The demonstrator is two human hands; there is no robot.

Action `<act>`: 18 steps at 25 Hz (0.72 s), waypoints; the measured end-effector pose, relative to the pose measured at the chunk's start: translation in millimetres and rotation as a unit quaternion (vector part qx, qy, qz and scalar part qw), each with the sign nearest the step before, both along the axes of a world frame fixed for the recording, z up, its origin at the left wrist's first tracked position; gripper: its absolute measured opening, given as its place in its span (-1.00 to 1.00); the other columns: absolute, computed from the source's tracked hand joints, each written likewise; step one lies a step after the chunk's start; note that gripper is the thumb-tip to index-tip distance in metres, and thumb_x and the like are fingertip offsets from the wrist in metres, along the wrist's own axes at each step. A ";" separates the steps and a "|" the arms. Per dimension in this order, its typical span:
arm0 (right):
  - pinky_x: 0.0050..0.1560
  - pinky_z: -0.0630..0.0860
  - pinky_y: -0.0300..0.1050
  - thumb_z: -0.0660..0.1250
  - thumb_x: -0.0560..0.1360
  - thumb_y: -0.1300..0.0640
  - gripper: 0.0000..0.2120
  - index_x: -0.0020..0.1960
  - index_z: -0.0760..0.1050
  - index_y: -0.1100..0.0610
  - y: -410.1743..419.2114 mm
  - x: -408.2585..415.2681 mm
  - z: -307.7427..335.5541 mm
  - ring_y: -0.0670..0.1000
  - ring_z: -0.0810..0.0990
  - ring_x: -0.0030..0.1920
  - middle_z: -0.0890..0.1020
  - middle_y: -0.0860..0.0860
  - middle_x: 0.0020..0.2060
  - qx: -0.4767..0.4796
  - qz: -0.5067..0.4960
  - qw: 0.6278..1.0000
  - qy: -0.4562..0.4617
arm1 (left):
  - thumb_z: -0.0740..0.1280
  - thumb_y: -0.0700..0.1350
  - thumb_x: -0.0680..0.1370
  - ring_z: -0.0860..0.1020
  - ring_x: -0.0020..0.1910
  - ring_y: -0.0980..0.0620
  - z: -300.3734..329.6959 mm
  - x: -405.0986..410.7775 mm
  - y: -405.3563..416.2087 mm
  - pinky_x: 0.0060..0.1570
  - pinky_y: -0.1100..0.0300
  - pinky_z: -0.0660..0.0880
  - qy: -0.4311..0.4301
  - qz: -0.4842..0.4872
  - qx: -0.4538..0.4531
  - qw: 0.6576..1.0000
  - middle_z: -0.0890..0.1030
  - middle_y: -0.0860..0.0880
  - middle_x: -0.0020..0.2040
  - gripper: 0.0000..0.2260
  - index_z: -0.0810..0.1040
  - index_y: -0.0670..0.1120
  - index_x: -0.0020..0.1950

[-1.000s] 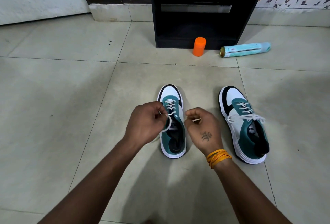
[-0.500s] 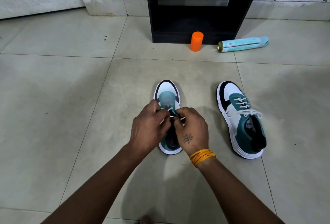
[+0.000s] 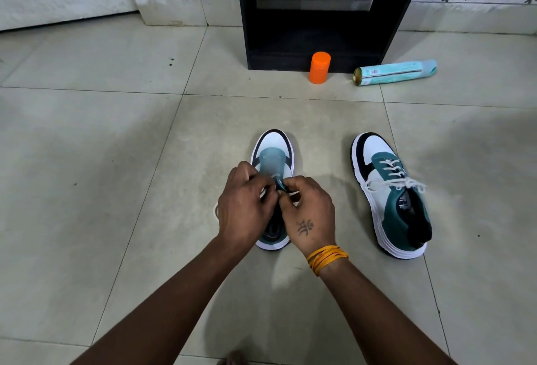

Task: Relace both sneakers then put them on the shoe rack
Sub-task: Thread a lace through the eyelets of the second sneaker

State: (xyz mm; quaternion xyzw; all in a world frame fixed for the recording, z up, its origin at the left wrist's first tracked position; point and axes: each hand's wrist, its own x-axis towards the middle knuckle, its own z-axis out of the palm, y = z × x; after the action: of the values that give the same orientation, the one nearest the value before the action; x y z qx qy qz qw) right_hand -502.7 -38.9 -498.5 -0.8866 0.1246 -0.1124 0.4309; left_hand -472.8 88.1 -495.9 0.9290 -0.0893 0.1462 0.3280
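Two white, teal and black sneakers stand on the tiled floor, toes pointing away from me. The left sneaker point(image 3: 273, 149) is under both hands. My left hand point(image 3: 245, 207) and my right hand point(image 3: 308, 210) meet over its lace area, fingers curled and pinching the white lace point(image 3: 275, 176) at the tongue. A loop of that lace shows by my left wrist. The right sneaker point(image 3: 392, 199) stands apart to the right with its white lace tied in a bow. The black shoe rack point(image 3: 316, 12) stands at the back against the wall.
An orange cap-like cylinder point(image 3: 319, 67) stands on the floor in front of the rack. A pale blue spray can point(image 3: 395, 72) lies on its side to its right. Beige floor tiles spread out to the left. A floral wall is at the back right.
My hands were apart a second ago, each pulling a lace end; they have come together over the left sneaker's tongue. The view has shifted slightly downward.
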 end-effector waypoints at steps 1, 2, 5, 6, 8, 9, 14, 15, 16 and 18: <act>-0.02 0.61 0.00 0.39 0.50 0.11 -0.88 0.03 0.63 -0.02 -0.2 -0.2 -0.2 -0.06 0.65 -0.12 0.65 -0.12 -0.07 0.002 0.000 1.000 -0.001 | 0.50 -0.13 0.49 0.53 -0.06 0.03 -0.8 -0.5 -0.5 -0.30 0.15 0.44 0.002 0.001 -0.009 1.000 0.49 0.06 -0.07 -0.95 0.70 -0.01 -0.06; -0.02 0.61 0.00 0.39 0.50 0.10 -0.88 0.03 0.63 -0.02 0.1 -0.3 -0.1 -0.06 0.65 -0.12 0.65 -0.12 -0.07 0.005 0.002 1.000 -0.003 | 0.49 -0.14 0.49 0.53 -0.07 0.03 -1.0 -0.6 -2.0 -0.28 0.17 0.42 0.004 0.005 -0.016 1.000 0.50 0.06 -0.08 -0.94 0.70 -0.02 -0.06; -0.01 0.60 -0.01 0.38 0.51 0.11 -0.85 0.06 0.65 -0.03 -0.2 -1.4 2.2 -0.06 0.65 -0.11 0.66 -0.11 -0.05 0.009 0.008 1.000 -0.003 | 0.46 -0.15 0.52 0.54 -0.10 0.04 -1.1 1.9 -6.9 -0.27 0.18 0.42 0.020 0.023 -0.043 0.999 0.49 0.07 -0.09 -0.95 0.70 -0.02 -0.06; 0.01 0.60 -0.01 0.37 0.52 0.12 -0.83 0.08 0.65 -0.03 -1.8 -1.8 4.5 -0.06 0.65 -0.11 0.67 -0.11 -0.06 0.013 0.010 1.000 -0.003 | 0.46 -0.15 0.53 0.54 -0.10 0.04 -1.9 2.0 -7.0 -0.26 0.18 0.42 0.022 0.025 -0.048 0.998 0.48 0.07 -0.09 -0.95 0.71 -0.02 -0.04; 0.01 0.59 -0.04 0.30 0.56 0.18 -0.72 0.20 0.64 -0.05 -8.0 -1.5 9.6 -0.03 0.65 -0.10 0.71 -0.09 -0.08 0.015 0.020 1.000 -0.009 | 0.46 -0.15 0.55 0.54 -0.12 0.03 -3.9 0.3 -6.1 -0.25 0.18 0.42 0.015 0.024 -0.043 0.999 0.49 0.06 -0.10 -0.94 0.71 -0.02 -0.02; 0.01 0.59 -0.05 0.26 0.56 0.20 -0.66 0.25 0.62 -0.07 -11.8 -0.3 11.2 -0.02 0.66 -0.08 0.72 -0.09 -0.07 0.007 0.038 0.999 -0.020 | 0.45 -0.16 0.56 0.54 -0.12 0.02 -4.0 -0.3 -5.4 -0.25 0.17 0.43 0.012 0.023 -0.042 0.999 0.49 0.04 -0.10 -0.94 0.71 -0.02 -0.01; -0.04 0.60 0.01 0.32 0.56 0.16 -0.84 0.05 0.65 -0.02 -23.1 11.3 4.3 -0.03 0.67 -0.07 0.71 -0.11 -0.08 -0.035 0.094 0.993 -0.062 | 0.46 -0.15 0.54 0.55 -0.11 0.03 -5.4 -3.4 -2.1 -0.22 0.06 0.55 0.022 0.002 -0.060 0.998 0.50 0.05 -0.08 -0.89 0.71 -0.01 0.04; -0.08 0.59 0.02 0.33 0.56 0.16 -0.89 0.00 0.61 0.00 -23.5 11.7 3.2 -0.03 0.65 -0.12 0.69 -0.11 -0.13 -0.038 0.095 0.993 -0.064 | 0.48 -0.15 0.53 0.55 -0.08 0.05 -4.7 -5.9 -0.3 -0.18 0.06 0.56 0.020 -0.003 -0.064 0.998 0.51 0.06 -0.06 -0.86 0.71 0.00 0.07; -0.11 0.58 0.02 0.32 0.56 0.16 -0.91 -0.04 0.58 0.01 -24.0 10.9 3.1 -0.02 0.63 -0.15 0.66 -0.11 -0.16 -0.042 0.097 0.992 -0.065 | 0.49 -0.16 0.52 0.55 -0.04 0.06 -3.7 -9.3 1.7 -0.13 0.07 0.56 0.014 -0.008 -0.069 0.997 0.51 0.06 -0.03 -0.82 0.71 0.01 0.11; -0.17 0.55 0.01 0.29 0.58 0.15 -0.92 -0.06 0.53 0.03 -28.0 8.4 -0.9 0.02 0.60 -0.19 0.64 -0.09 -0.18 -0.064 0.083 0.992 -0.064 | 0.51 -0.19 0.50 0.52 0.06 0.04 -1.3 -17.2 6.5 0.00 0.15 0.52 -0.007 -0.004 -0.072 0.997 0.50 0.03 0.06 -0.73 0.67 -0.01 0.19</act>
State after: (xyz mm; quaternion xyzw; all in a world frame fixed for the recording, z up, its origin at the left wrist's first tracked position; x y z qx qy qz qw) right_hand -494.4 -66.9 -499.4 -0.9104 0.0151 -0.1406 0.3887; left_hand -490.0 94.6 -497.1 0.9015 -0.0847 0.1573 0.3942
